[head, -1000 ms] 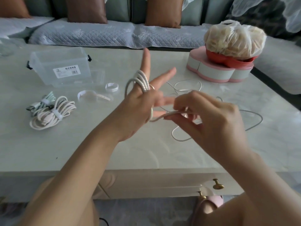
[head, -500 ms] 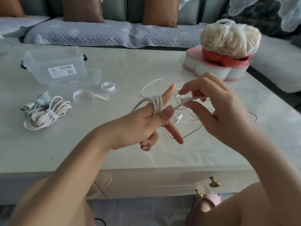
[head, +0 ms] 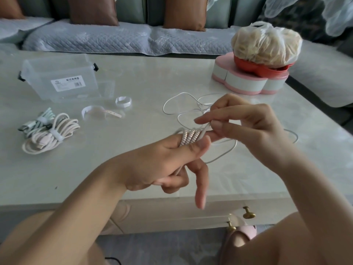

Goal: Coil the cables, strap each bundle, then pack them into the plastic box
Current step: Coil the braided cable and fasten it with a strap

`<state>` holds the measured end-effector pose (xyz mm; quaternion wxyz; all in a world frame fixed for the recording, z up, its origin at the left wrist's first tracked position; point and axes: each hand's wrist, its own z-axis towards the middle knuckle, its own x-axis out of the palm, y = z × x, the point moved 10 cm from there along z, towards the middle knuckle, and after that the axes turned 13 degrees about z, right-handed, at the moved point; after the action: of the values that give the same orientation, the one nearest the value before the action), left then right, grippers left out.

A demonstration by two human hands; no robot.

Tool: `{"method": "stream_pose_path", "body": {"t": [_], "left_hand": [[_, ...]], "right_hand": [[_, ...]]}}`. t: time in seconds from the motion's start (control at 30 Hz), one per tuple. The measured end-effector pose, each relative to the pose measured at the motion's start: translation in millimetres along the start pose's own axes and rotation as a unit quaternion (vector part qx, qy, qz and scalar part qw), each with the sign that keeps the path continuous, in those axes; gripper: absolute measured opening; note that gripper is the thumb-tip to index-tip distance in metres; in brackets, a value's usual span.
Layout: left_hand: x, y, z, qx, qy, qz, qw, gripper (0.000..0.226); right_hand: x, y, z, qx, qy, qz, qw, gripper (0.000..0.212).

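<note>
A white cable [head: 183, 104] lies in loose loops on the table; several turns of it are wound around the fingers of my left hand [head: 164, 163], with my thumb pressing on them. My right hand [head: 244, 127] pinches the cable just right of those turns. Two strapped bundles lie at the left: a pale pink one [head: 51, 136] and a green-white one [head: 36, 122]. Two loose white straps [head: 123, 101] [head: 99, 111] rest near the clear plastic box [head: 59, 77], which stands open at the back left.
A pink and white heart-shaped container [head: 246, 83] with a red bowl and a bagged item [head: 265, 43] stands at the back right. A sofa with cushions runs behind the table. Brass drawer knobs [head: 248, 213] sit under the table's front edge.
My left hand dropped from fingers-up to level and lower, with the coil on it. My right hand carried the cable up and over, adding a turn beside the wound ones.
</note>
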<state>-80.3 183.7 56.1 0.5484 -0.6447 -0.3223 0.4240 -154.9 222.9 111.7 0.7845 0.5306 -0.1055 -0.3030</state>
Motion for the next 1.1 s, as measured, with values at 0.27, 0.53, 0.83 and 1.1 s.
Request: {"method": "stream_pose_path", "body": {"t": [0.27, 0.53, 0.83, 1.1], "left_hand": [[-8.8, -10.4, -6.4, 0.065, 0.031, -0.155, 0.985, 0.047], [-41.8, -36.9, -10.3, 0.164, 0.012, -0.461, 0.872, 0.043], [-75.8, -25.3, -17.6, 0.188, -0.073, -0.586, 0.785, 0.039], [-94.9, -7.7, -7.6, 0.209, -0.126, -0.603, 0.760, 0.032]], "right_hand": [[3.4, -1.2, 7.1, -0.006, -0.024, -0.069, 0.997, 0.018], [-3.9, -21.0, 17.8, -0.037, -0.086, -0.341, 0.935, 0.027], [-27.8, -43.8, 23.2, 0.037, -0.131, -0.393, 0.909, 0.011], [-26.5, -38.5, 20.8, 0.012, -0.113, -0.439, 0.891, 0.010]]}}
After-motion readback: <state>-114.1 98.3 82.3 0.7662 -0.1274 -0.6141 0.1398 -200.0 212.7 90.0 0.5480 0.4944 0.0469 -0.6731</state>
